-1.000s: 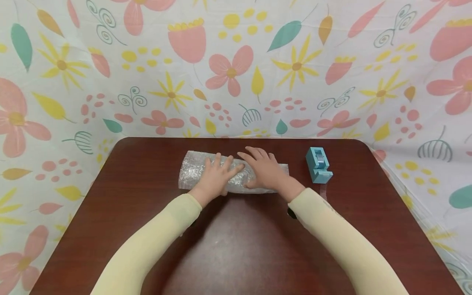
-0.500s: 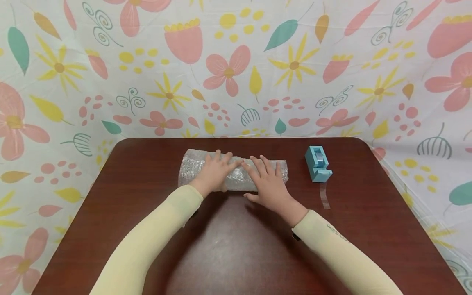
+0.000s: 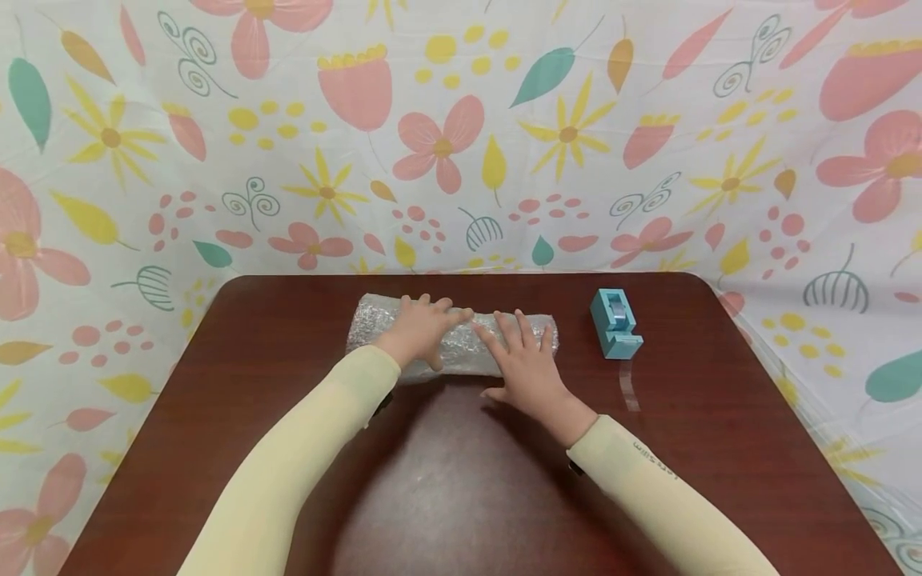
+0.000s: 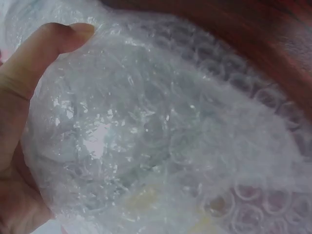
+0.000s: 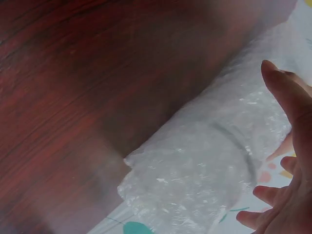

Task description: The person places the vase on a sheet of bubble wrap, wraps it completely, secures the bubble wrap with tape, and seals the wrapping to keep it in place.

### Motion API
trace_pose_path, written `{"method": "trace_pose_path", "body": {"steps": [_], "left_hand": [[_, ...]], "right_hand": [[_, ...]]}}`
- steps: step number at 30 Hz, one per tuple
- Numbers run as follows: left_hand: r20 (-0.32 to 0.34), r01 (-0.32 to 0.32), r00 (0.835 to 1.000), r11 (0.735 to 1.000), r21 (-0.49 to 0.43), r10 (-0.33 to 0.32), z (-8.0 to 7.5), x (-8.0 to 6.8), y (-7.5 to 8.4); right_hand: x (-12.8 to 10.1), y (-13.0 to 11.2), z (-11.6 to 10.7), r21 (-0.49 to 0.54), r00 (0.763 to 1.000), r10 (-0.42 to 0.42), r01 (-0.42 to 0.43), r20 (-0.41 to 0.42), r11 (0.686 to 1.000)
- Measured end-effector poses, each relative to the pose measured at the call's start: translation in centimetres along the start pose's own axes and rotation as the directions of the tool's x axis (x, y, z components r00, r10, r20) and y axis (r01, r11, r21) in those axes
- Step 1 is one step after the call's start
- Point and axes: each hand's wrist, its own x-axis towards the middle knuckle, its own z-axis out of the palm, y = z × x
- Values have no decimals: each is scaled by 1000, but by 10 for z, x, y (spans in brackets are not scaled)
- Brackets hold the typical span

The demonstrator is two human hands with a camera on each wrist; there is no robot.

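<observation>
Bubble-wrapped roll (image 3: 454,344) is laid crosswise at the far middle of the dark wooden table (image 3: 468,488). Its left part is gripped by the left hand (image 3: 418,332), thumb curled round the near side. Its right part is pressed by the right hand (image 3: 526,368), fingers spread flat. A blue tape dispenser (image 3: 615,322) is set just right of the roll.

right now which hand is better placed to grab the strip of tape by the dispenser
Right. The right hand only rests flat on the bubble wrap roll, nearer the tape strip and dispenser; the left hand grips the roll.
</observation>
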Motion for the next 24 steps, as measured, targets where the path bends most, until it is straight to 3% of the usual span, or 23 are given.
{"method": "trace_pose_path", "body": {"steps": [10,19,24], "left_hand": [[74,-3,997,1000,-24,5,-2,-10,7],[73,-38,996,998,-45,41,2,-36,21],[56,-44,997,997,-67,48,1,-42,22]], "right_hand": [[3,-3,4,49,1000,7,-8,27,999],[-13,-16,3,-33,998,-61,60,-28,998],[-13,-20,4,-43,997,-65,64,-32,997]]}}
